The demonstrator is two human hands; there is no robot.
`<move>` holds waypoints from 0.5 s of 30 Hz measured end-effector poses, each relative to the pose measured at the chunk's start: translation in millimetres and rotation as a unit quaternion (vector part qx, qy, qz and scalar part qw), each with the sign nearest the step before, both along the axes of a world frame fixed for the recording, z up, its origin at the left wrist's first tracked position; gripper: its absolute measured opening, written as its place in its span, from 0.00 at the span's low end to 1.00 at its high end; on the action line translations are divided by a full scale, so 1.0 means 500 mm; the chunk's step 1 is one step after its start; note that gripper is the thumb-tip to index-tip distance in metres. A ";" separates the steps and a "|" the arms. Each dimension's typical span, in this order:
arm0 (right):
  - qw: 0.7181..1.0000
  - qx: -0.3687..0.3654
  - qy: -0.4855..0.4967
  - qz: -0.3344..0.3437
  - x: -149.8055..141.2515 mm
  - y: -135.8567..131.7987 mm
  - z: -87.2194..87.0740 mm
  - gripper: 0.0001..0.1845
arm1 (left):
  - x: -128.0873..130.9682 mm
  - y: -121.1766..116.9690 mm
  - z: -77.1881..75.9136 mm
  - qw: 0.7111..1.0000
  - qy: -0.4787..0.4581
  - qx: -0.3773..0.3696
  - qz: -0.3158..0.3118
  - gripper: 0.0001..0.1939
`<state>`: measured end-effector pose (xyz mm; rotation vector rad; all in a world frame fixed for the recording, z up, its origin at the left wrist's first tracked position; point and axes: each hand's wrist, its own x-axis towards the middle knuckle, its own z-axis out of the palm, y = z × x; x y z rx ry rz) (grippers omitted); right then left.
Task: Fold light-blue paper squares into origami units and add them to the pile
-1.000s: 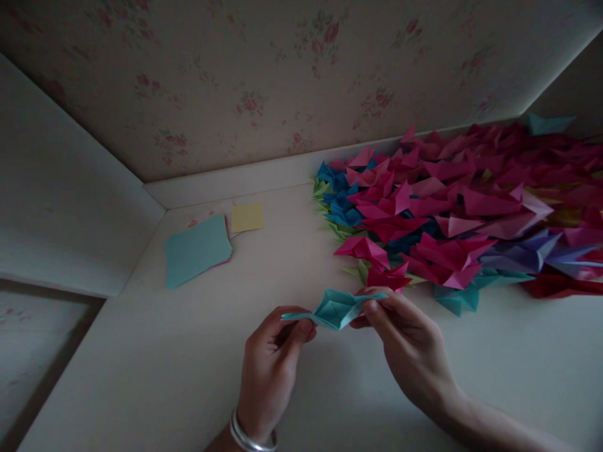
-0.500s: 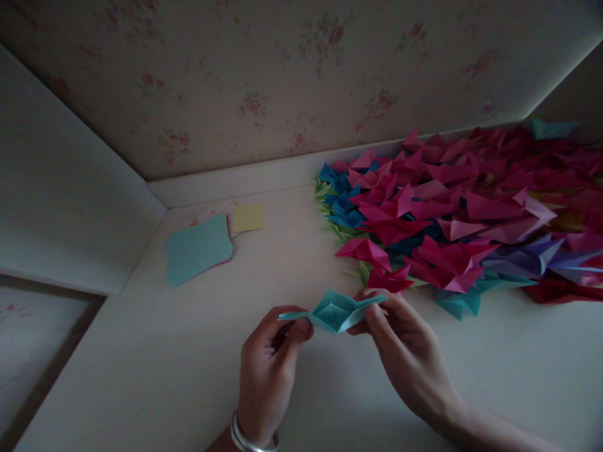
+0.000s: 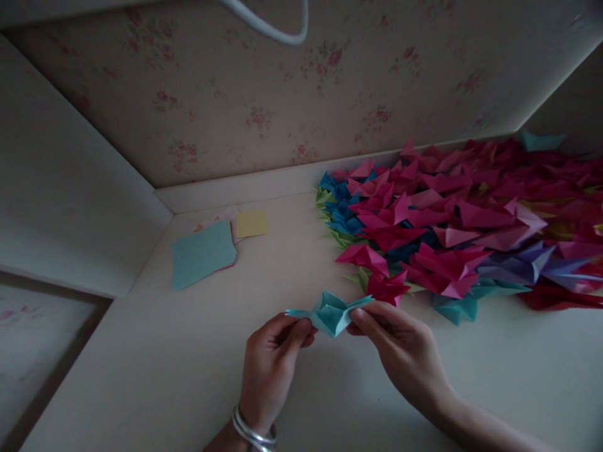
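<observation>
Between my two hands is a turquoise origami paper boat (image 3: 331, 314), its middle opened into a diamond-shaped hollow with a pointed end on each side. My left hand (image 3: 276, 358) pinches the left end between thumb and fingers; silver bangles circle that wrist. The right end is pinched in my right hand (image 3: 400, 342), thumb on the near side. Both hands are closed on the paper, held above the white table (image 3: 330, 408). Just beyond my right hand lies a bright pink folded paper piece (image 3: 387, 287).
Many folded paper pieces (image 3: 452, 213), mostly pink with blue, green and purple, crowd the right back. A stack of turquoise paper sheets (image 3: 203, 254) and a yellow square (image 3: 252, 223) lie at left. Behind rises a flowered wall (image 3: 282, 107); a white cable (image 3: 277, 34) hangs above.
My hands have drawn slightly closer together, and the boat's middle bulges more. The view has tilted a little, bringing the white cable in at the top.
</observation>
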<state>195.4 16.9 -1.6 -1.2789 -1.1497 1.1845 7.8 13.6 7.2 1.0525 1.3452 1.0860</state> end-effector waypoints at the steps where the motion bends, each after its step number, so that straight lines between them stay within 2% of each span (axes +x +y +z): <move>1: 1.000 -0.005 0.010 -0.001 -0.002 0.000 -0.001 0.11 | 0.001 0.001 -0.001 1.000 -0.004 -0.006 0.011 0.08; 7: 0.995 -0.026 0.095 -0.014 -0.020 -0.001 0.001 0.13 | 0.005 0.004 -0.010 0.996 -0.032 -0.024 0.083 0.09; 15: 0.992 -0.050 0.114 -0.017 -0.017 0.005 0.005 0.15 | 0.003 0.007 -0.008 0.994 -0.072 -0.033 0.070 0.10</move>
